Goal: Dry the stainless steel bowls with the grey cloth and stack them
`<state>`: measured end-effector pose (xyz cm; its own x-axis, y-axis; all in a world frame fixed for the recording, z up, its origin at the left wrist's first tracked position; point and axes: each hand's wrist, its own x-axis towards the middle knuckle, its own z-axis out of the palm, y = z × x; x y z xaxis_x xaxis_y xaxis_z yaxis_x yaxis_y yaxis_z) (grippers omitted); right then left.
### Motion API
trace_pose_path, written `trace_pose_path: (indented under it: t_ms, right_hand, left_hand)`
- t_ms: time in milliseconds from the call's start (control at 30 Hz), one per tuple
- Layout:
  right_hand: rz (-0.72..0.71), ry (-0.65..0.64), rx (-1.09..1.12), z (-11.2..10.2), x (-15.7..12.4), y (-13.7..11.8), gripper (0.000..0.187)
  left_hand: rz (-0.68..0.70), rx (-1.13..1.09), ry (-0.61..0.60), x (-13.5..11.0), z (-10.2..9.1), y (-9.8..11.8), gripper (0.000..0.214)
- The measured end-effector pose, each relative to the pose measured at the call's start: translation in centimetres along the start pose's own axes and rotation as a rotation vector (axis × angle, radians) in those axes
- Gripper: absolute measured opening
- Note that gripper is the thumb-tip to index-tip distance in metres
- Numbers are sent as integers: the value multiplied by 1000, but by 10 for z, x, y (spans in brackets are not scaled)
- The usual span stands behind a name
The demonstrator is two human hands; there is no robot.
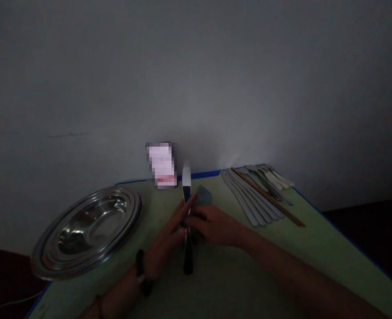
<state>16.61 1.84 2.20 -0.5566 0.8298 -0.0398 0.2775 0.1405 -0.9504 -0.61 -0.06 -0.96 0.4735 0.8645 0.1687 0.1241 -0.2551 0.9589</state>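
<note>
A metal table knife (188,259) stands upright in my view, its shiny blade pointing away from me toward the wall and its handle end toward me. My left hand (171,228), with a dark band at the wrist, is closed on the knife's middle from the left, one finger stretched along it. From the right, my right hand (215,223) closes on the same stretch with bent fingers. Part of the knife is hidden behind the fingers. Just beyond my right hand lies a small blue-grey cloth or sponge pad (203,195).
Shiny steel dishes (83,266) are stacked on the green table (215,283) at left. A phone (162,164) with a lit, blurred screen leans against the wall (196,79). At right lie several table knives (249,201), wooden chopsticks (272,199) and other cutlery (277,177), some white-handled.
</note>
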Motion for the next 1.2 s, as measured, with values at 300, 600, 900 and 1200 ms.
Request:
trace_pose_path:
  t_ms: [300, 600, 900, 1200]
  right_hand:
    - [21, 199, -133, -61, -1, -3, 25]
    - [262, 321, -645, -141, -28, 7, 29]
    - [563, 181, -545, -139, -24, 25, 25]
    - [610, 252, -542, -136, -18, 41, 18]
  left_hand:
    - [46, 22, -105, 2, 2, -5, 69]
    - [50, 420, -153, 4, 6, -4, 57]
    - [71, 583, -199, 5, 8, -4, 40]
    - [50, 601, -204, 7, 10, 0, 37]
